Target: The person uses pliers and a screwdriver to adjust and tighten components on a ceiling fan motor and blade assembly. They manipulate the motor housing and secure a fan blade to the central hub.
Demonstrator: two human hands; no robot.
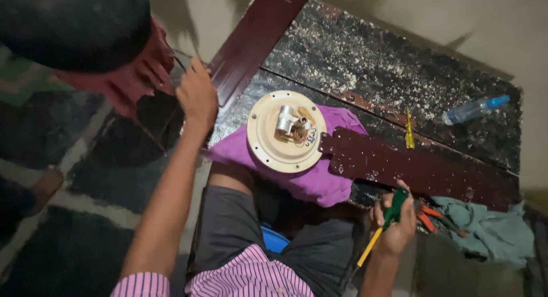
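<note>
Speckled dark bench point(399, 74) carries the fan motor point(286, 131) between my left hand point(197, 94), gripping a blade point(251, 40), and right hand point(394, 223), fisted round a screwdriver point(383, 225).

Dim indoor light, soft shadows on the wall, dark blurred upper-left corner, slightly soft focus overall

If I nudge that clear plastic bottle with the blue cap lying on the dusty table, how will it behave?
The bottle lies on its side, so it would probably roll rather than slide. It looks thin, clear plastic, likely light and easily knocked. The gritty debris on the table might slow it a little.
</note>
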